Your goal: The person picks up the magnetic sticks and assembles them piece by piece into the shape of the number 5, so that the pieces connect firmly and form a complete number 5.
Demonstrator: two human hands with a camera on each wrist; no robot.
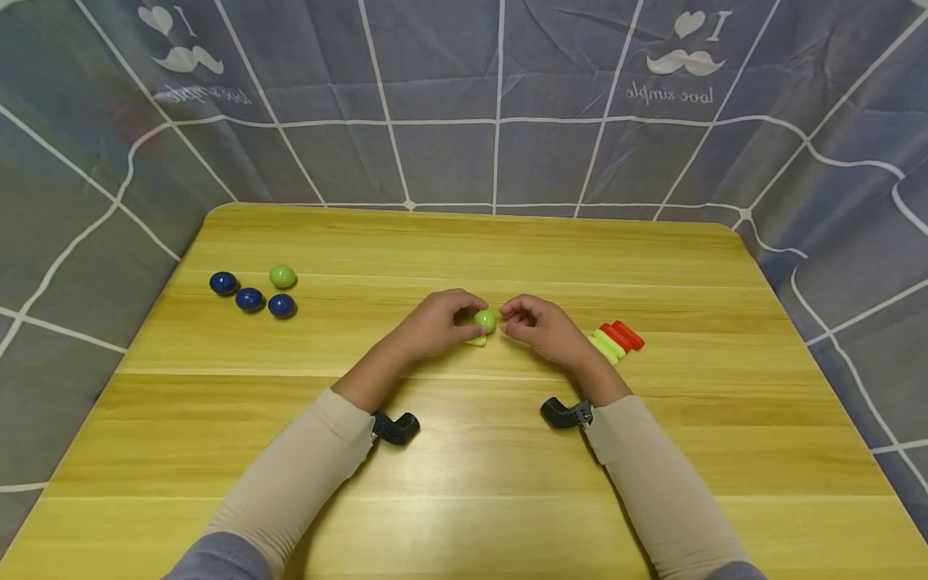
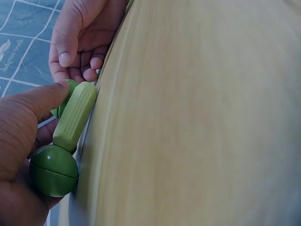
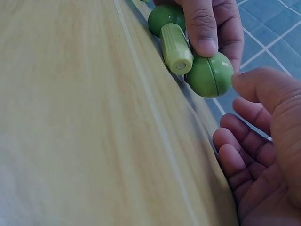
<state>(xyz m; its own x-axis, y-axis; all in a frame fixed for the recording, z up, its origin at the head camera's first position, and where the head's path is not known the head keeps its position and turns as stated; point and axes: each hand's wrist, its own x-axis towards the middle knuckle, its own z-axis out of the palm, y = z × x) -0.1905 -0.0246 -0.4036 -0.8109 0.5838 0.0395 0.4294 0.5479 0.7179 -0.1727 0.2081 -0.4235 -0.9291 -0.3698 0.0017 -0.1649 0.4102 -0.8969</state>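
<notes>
My left hand [image 1: 442, 324] pinches a glossy green ball [image 1: 485, 321] between thumb and fingers near the middle of the table. Beside that ball lies a short yellow-green ridged rod [image 2: 75, 115], partly covered by the hand in the head view. At the rod's other end sits a second green ball [image 2: 54, 170], near the left palm in the left wrist view and hidden in the head view. My right hand [image 1: 540, 326] holds nothing; its fingers are loosely bent, with the thumb tip right at the pinched ball [image 3: 210, 75] in the right wrist view.
On the wooden table [image 1: 478, 459], several dark blue balls [image 1: 250, 300] and a green ball [image 1: 283, 276] lie at the left. Yellow-green rods [image 1: 607, 345] and red rods [image 1: 627, 335] lie beyond the right wrist. A grey checked curtain [image 1: 442, 161] hangs behind.
</notes>
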